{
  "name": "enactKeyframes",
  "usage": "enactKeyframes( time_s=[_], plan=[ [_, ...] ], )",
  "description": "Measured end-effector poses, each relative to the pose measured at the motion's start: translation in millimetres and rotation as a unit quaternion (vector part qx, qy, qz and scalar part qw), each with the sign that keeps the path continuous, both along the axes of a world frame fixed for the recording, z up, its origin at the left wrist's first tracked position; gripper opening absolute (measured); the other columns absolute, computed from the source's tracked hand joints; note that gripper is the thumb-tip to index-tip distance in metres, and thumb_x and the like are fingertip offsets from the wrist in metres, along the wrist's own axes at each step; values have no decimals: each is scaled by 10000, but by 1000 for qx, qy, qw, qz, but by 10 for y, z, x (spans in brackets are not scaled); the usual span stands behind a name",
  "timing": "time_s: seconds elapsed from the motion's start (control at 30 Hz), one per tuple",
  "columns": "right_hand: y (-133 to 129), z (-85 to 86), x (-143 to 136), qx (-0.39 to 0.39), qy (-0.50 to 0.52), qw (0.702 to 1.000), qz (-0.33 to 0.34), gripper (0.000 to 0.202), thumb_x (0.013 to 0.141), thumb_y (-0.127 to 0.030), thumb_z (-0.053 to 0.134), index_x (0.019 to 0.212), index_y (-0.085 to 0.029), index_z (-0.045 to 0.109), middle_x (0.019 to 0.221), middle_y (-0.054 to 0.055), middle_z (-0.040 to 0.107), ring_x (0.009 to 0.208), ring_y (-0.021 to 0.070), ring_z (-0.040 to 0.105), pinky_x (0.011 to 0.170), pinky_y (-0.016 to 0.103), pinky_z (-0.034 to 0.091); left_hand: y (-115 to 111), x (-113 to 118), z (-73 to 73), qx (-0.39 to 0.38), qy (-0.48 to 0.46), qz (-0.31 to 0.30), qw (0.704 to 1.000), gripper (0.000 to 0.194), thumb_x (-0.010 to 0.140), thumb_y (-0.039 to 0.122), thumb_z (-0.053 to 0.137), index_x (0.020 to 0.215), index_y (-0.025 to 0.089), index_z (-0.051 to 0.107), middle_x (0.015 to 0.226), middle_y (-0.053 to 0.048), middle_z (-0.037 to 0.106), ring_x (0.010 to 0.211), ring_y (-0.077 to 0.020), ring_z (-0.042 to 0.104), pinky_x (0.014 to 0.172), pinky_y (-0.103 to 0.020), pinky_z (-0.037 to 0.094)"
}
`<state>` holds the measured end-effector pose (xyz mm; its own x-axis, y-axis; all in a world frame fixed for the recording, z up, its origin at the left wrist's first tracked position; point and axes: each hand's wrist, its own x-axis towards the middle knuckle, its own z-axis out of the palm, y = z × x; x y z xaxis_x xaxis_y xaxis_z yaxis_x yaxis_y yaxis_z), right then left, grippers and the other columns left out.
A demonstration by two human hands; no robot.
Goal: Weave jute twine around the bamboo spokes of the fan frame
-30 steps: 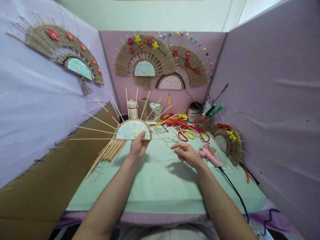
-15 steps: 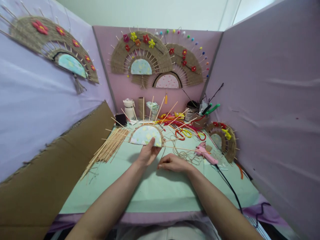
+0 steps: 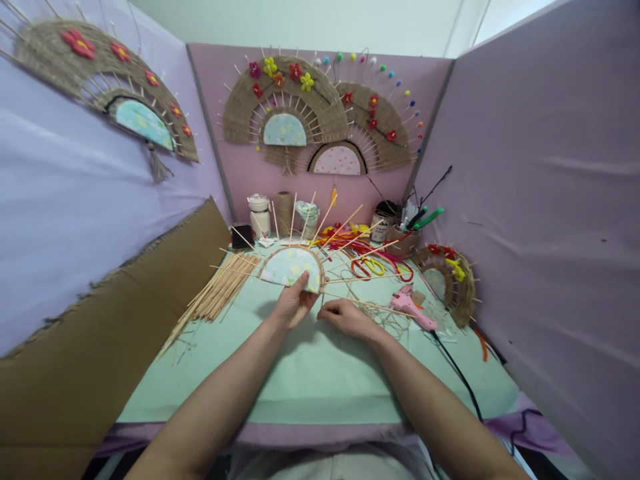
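My left hand [image 3: 296, 301] grips the lower right part of a half-round fan piece [image 3: 287, 267], thumb on its pale floral cloth face. Thin wooden sticks fan outward from its twine-bound rim. Just right of and below the piece is my right hand [image 3: 347, 317], fingers pinched together close to a thin strand that hangs at the piece's right corner. The pinch is too small to show clearly what it holds. Loose twine [image 3: 385, 318] lies behind my right hand on the green cloth.
A bundle of sticks [image 3: 223, 287] lies at left beside a cardboard sheet [image 3: 120, 320]. At right are a pink glue gun [image 3: 414, 308] with a black cord and a small finished fan [image 3: 450, 280]. Scissors [image 3: 370, 268], red and yellow strips, jars and a twine roll [image 3: 284, 213] stand or lie behind.
The fan piece has tilted slightly, its right end lower and its sticks leaning further right. My right hand has moved slightly up, nearer the piece's corner.
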<state>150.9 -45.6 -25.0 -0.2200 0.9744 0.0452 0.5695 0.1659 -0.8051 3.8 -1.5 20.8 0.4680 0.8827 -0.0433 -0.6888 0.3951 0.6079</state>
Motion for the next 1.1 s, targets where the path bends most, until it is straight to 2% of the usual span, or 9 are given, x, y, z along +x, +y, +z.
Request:
enactKeyframes(
  time_s=[0.13,0.27,0.33,0.43,0.57,0.7,0.83,0.97,1.1],
  plan=[
    [249,128,190,47,72,989,-121,264,776,-364,527,721,-158,682,624,6,612,592,136,497,550,237,363,25,-37,28,-11,17,-9,1000,285,806,103,587,1090,117,584,861,-52,715,751,-144,683,683,-215,555],
    [432,286,291,150,146,963,-168,260,740,-401,568,697,-165,666,655,18,619,601,144,501,558,255,376,27,-38,19,12,30,-14,999,376,773,73,600,1140,145,573,913,-47,714,750,-137,677,703,-229,557],
    [465,270,304,178,172,950,-191,276,749,-422,568,736,-168,675,658,19,619,578,142,489,540,260,370,37,-41,10,17,38,-5,999,419,750,69,618,1155,167,570,929,-39,711,773,-138,672,717,-238,554],
    [466,135,312,201,214,927,-234,282,741,-435,578,761,-174,681,681,27,635,596,155,514,551,272,390,60,-56,2,20,59,-7,998,382,734,92,643,1105,170,591,908,-35,704,769,-144,664,714,-273,561],
    [430,-13,355,199,235,921,-237,263,727,-430,601,754,-181,683,715,34,660,643,173,554,589,285,420,72,-74,-4,10,75,-45,996,225,741,128,649,963,124,617,833,-56,696,758,-177,662,745,-374,572],
    [394,-15,395,203,225,918,-257,270,738,-429,593,762,-178,690,748,45,675,668,179,566,595,285,424,53,-70,-15,-6,79,-87,993,179,763,121,616,941,102,609,857,-83,698,789,-199,664,776,-434,569],
    [384,1,392,204,222,915,-269,294,727,-452,600,742,-172,686,709,46,662,626,171,547,574,283,409,30,-49,-25,-4,89,-104,991,190,765,103,605,954,105,602,875,-88,700,798,-200,666,747,-405,580],
    [401,-4,396,200,221,917,-265,302,712,-466,611,720,-172,682,669,32,637,604,161,521,571,282,396,42,-39,-11,-6,107,-82,991,207,760,88,604,966,117,603,861,-71,699,752,-176,667,716,-348,585],
    [431,-11,438,186,225,922,-254,287,697,-465,627,713,-181,671,624,15,609,581,154,507,552,275,383,148,-109,21,-9,109,-60,992,192,772,87,584,962,113,599,870,-77,699,742,-161,665,709,-314,582]
  ],
)
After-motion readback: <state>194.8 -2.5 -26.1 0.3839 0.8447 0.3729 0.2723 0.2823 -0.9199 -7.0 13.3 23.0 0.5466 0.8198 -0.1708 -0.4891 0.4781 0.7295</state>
